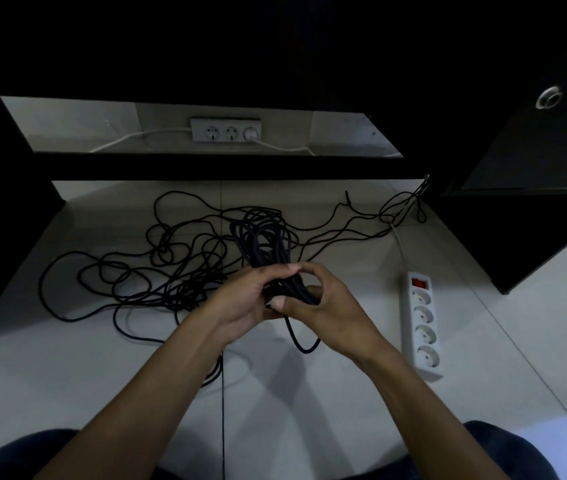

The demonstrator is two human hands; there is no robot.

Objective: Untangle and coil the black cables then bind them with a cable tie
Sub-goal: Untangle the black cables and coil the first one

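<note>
A coiled bundle of black cable (264, 244) is held up at centre, above the tiled floor (344, 410). It is gripped by the left hand (240, 299), fingers curled round its lower end. The right hand (323, 299) is closed on the same spot, thumb and fingers pinching the strands; a short loop hangs below. Loose tangled cable (129, 271) is spread on the floor to the left and far right. A white power strip (420, 323) lies near right. A wall socket (225, 129) is seen far centre.
</note>
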